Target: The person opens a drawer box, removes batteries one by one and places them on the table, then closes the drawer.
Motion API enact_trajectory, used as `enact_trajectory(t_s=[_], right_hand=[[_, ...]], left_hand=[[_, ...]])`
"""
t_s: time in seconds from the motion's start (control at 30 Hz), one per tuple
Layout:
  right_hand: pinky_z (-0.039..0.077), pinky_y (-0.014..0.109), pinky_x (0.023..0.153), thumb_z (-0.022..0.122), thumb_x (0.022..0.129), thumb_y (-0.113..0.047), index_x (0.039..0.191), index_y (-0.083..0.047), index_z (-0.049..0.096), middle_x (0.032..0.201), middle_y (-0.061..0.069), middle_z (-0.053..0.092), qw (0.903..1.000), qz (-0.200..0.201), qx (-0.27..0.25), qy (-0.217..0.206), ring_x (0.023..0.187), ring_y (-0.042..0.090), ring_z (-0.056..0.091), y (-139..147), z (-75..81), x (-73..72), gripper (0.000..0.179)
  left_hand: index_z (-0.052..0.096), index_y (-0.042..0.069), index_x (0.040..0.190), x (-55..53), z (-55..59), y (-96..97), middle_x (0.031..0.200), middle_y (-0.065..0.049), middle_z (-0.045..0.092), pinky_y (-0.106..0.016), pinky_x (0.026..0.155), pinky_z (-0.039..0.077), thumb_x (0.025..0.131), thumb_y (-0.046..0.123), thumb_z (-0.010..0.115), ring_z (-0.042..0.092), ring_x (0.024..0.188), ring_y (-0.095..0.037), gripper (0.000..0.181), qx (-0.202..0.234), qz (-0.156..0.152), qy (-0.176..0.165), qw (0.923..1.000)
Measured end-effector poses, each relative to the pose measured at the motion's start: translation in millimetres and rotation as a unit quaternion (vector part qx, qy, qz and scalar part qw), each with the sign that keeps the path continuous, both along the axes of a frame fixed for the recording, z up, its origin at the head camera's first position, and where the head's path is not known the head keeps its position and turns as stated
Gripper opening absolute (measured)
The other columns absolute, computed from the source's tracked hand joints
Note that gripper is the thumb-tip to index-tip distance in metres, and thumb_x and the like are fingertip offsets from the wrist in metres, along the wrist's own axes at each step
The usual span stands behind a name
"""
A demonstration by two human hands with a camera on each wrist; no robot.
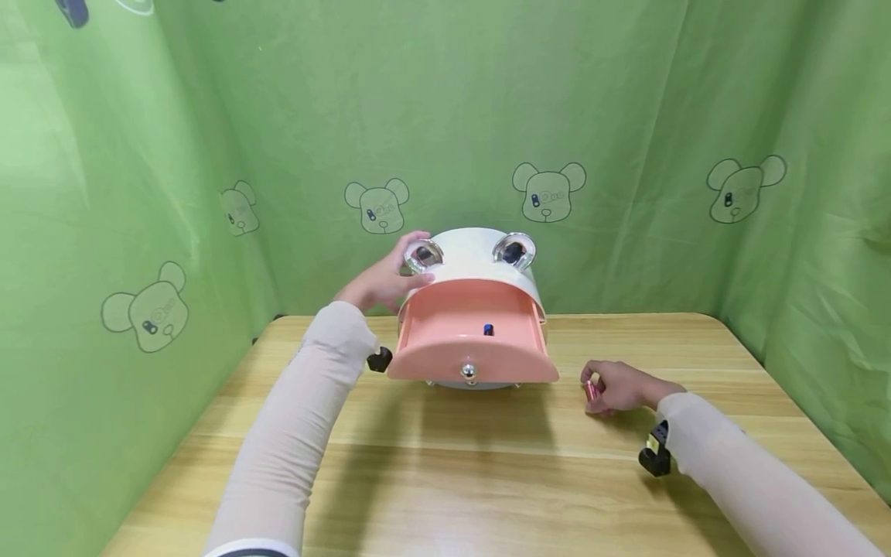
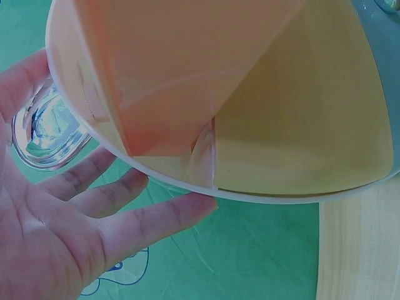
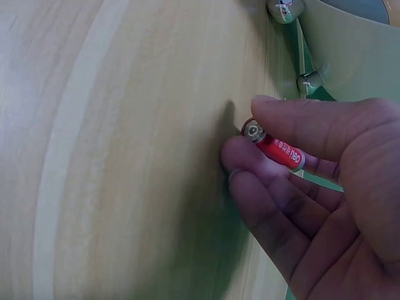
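A white frog-shaped box (image 1: 470,251) with silver-ringed eyes stands at the table's far side, its pink drawer (image 1: 445,360) pulled out. Inside the drawer lies a dark battery with a blue end (image 1: 489,329). My left hand (image 1: 387,277) rests against the box's left side by one eye, thumb at the front rim; in the left wrist view its spread, nearly straight fingers touch the rim. To the right of the drawer, my right hand (image 1: 619,387) pinches a small red battery (image 3: 282,153) between thumb and fingers, close over the table.
The wooden table (image 1: 445,480) has a rounded far right corner. Green curtains (image 1: 459,116) with bear-head outlines surround it on the back and both sides. Each wrist carries a black camera mount (image 1: 655,450). A silver knob (image 1: 469,371) sticks out from the drawer front.
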State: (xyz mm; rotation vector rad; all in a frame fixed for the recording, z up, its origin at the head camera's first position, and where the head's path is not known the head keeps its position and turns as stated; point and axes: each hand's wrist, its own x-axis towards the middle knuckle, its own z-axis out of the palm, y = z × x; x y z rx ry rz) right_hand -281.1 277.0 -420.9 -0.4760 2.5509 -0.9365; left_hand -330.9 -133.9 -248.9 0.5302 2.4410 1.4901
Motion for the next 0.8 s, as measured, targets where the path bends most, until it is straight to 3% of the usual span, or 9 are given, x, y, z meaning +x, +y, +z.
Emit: enact_trajectory(t_s=[0.8], right_hand=[[0.051, 0.032, 0.056, 0.078, 0.080, -0.009, 0.111, 0.001, 0.052, 0.074, 0.007, 0.057, 0.9999, -0.008, 0.010, 0.005, 0.062, 0.019, 0.058, 1.5, -6.9, -3.5, 0.041]], left_hand=[[0.020, 0.049, 0.145, -0.3, -0.2, -0.1, 0.141, -0.019, 0.035, -0.051, 0.069, 0.059, 0.093, 0.018, 0.065, 0.057, 0.105, -0.039, 0.075, 0.006, 0.000, -0.003, 1.0000]])
